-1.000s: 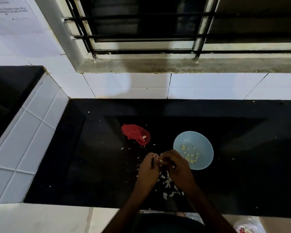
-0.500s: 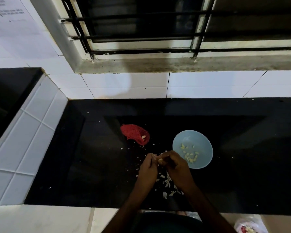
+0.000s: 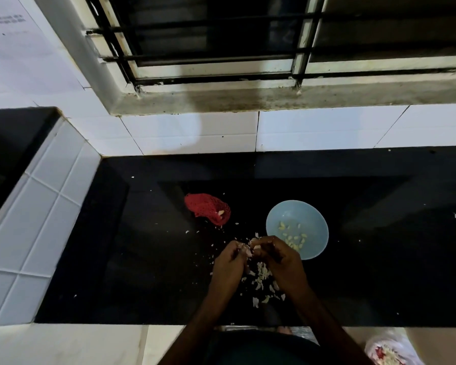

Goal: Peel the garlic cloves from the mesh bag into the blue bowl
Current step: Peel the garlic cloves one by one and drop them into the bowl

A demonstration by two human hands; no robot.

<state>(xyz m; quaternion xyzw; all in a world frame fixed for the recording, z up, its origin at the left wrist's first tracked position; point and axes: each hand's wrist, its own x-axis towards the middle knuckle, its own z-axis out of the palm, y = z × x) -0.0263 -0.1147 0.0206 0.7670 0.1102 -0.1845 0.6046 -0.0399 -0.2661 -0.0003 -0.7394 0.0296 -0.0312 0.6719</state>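
Note:
A garlic clove (image 3: 248, 251) with pale skin is pinched between my left hand (image 3: 228, 268) and my right hand (image 3: 281, 262), just above the black counter. Both hands have curled fingers meeting at the clove. The blue bowl (image 3: 315, 227) stands right of my right hand and holds several peeled cloves (image 3: 294, 237). The red mesh bag (image 3: 208, 208) lies flat to the upper left of my hands, with one clove (image 3: 221, 213) showing at its mouth. A heap of peeled skins (image 3: 262, 281) lies under and between my wrists.
The black counter (image 3: 142, 259) ends at a white tiled wall (image 3: 313, 130) behind and a tiled raised block (image 3: 34, 212) on the left. A barred window (image 3: 221, 43) sits above. A plastic bag (image 3: 390, 351) lies on the floor at the lower right.
Both hands stay together at the same spot, working the clove. A bit more pale skin shows between the fingertips. Bowl and mesh bag have not moved.

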